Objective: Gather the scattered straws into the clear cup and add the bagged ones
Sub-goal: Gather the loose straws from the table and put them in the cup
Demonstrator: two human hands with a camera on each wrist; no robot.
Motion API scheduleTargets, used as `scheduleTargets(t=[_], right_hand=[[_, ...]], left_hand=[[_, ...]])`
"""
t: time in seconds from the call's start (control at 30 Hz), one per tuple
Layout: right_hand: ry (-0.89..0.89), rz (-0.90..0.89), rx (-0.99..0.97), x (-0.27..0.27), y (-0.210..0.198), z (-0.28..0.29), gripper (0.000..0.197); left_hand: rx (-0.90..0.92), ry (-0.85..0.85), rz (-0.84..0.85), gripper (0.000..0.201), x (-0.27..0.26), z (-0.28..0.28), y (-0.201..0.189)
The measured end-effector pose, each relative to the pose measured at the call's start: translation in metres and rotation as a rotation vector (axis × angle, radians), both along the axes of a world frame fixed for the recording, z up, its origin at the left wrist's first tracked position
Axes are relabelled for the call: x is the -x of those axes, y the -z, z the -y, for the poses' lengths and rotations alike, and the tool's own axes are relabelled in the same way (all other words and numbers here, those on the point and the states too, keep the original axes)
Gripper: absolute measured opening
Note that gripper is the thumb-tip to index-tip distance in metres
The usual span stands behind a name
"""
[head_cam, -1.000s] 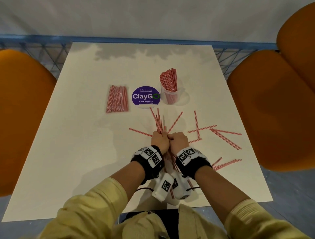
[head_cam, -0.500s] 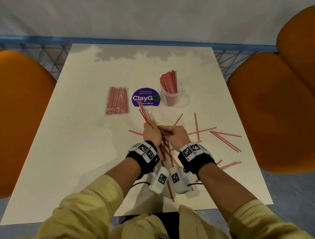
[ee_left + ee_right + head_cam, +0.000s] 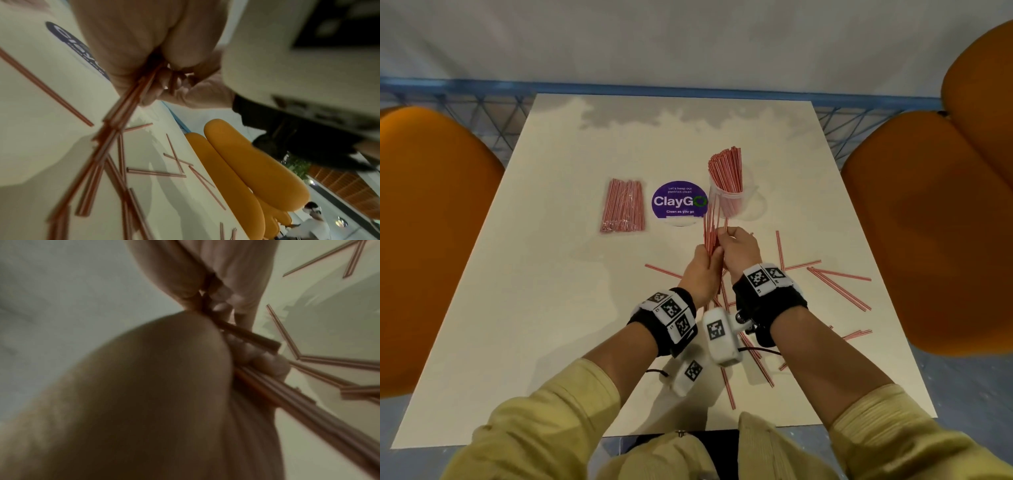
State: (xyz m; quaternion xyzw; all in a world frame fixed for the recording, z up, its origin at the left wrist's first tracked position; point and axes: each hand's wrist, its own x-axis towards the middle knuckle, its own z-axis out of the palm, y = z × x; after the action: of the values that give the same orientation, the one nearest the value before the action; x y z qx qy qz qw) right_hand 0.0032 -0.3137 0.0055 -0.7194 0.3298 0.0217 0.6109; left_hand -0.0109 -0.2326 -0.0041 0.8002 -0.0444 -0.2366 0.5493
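Observation:
My left hand (image 3: 702, 270) grips a bundle of red-striped straws (image 3: 710, 222) nearly upright above the table, its upper ends close to the left side of the clear cup (image 3: 745, 202). My right hand (image 3: 739, 246) pinches the same bundle just above the left hand. The cup stands upright with many straws in it. Left of the cup lies the bag of straws (image 3: 623, 205), flat and untouched. Several loose straws (image 3: 839, 287) lie scattered to the right and near my wrists. The left wrist view shows the fingers curled round the bundle (image 3: 131, 97).
A purple round ClayGo sticker (image 3: 678, 202) sits between the bag and the cup. Orange chairs (image 3: 431, 240) (image 3: 935, 222) flank the white table (image 3: 551, 308). A blue railing runs behind the table's far edge.
Both hands have lifted the gathered straws off the table and carried them forward and right, toward the cup. The bundle has swung from lying flat to nearly upright.

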Motion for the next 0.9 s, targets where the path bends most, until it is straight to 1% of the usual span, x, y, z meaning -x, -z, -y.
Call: scheduleTargets(t=[0.07,0.13,0.2,0.27,0.3,0.37,0.43,0.5,0.57,0.6,0.63,0.67,0.7,0.73,0.83,0.87,0.9], right_hand=[[-0.019,-0.031,-0.011,-0.002,0.001,-0.003,0.03],[-0.016,-0.004,-0.07,-0.001,-0.006,-0.007,0.023],[-0.029,0.017,-0.122,-0.001,-0.014,-0.01,0.025],[-0.027,0.006,-0.144,0.003,-0.016,-0.01,0.036],[-0.018,-0.008,-0.192,0.006,-0.016,-0.009,0.042],[0.013,-0.059,-0.352,0.013,-0.013,-0.008,0.054],[0.055,-0.129,-0.499,0.021,-0.011,-0.008,0.058],[0.042,-0.149,-0.588,0.026,-0.011,-0.009,0.058],[-0.038,-0.106,-0.635,0.027,-0.013,-0.01,0.053],[-0.082,-0.065,-0.656,0.027,-0.017,-0.011,0.045],[-0.116,-0.026,-0.666,0.026,-0.02,-0.011,0.034],[-0.151,0.007,-0.653,0.025,-0.023,-0.011,0.02],[-0.195,0.029,-0.604,0.025,-0.026,-0.013,0.011],[-0.249,0.033,-0.501,0.024,-0.028,-0.015,0.013],[-0.463,0.056,-0.019,0.023,-0.028,-0.021,0.019],[-0.508,0.088,0.11,0.023,-0.027,-0.022,0.024],[-0.52,0.115,0.181,0.023,-0.025,-0.024,0.028]], left_hand=[[0.011,0.039,-0.002,0.022,0.001,-0.001,0.0],[0.008,0.041,0.017,0.018,0.001,-0.002,0.001],[0.052,0.006,0.004,0.025,-0.002,-0.001,0.0],[0.123,-0.086,-0.012,0.028,-0.007,-0.002,-0.003],[0.171,-0.146,-0.008,0.025,-0.011,-0.003,-0.007],[0.275,-0.279,0.01,0.017,-0.02,-0.006,-0.014],[0.352,-0.387,0.034,0.014,-0.029,-0.012,-0.022],[0.39,-0.431,0.03,0.013,-0.034,-0.017,-0.025],[0.394,-0.419,0.006,0.014,-0.035,-0.021,-0.022],[0.404,-0.408,-0.013,0.015,-0.034,-0.022,-0.021],[0.418,-0.393,-0.032,0.018,-0.033,-0.023,-0.02],[0.43,-0.373,-0.048,0.021,-0.032,-0.024,-0.02],[0.441,-0.354,-0.063,0.025,-0.03,-0.024,-0.021],[0.451,-0.336,-0.073,0.026,-0.029,-0.024,-0.024],[0.426,-0.293,-0.099,0.025,-0.025,-0.023,-0.03],[0.391,-0.285,-0.097,0.026,-0.023,-0.022,-0.031],[0.351,-0.277,-0.091,0.03,-0.023,-0.022,-0.032]])
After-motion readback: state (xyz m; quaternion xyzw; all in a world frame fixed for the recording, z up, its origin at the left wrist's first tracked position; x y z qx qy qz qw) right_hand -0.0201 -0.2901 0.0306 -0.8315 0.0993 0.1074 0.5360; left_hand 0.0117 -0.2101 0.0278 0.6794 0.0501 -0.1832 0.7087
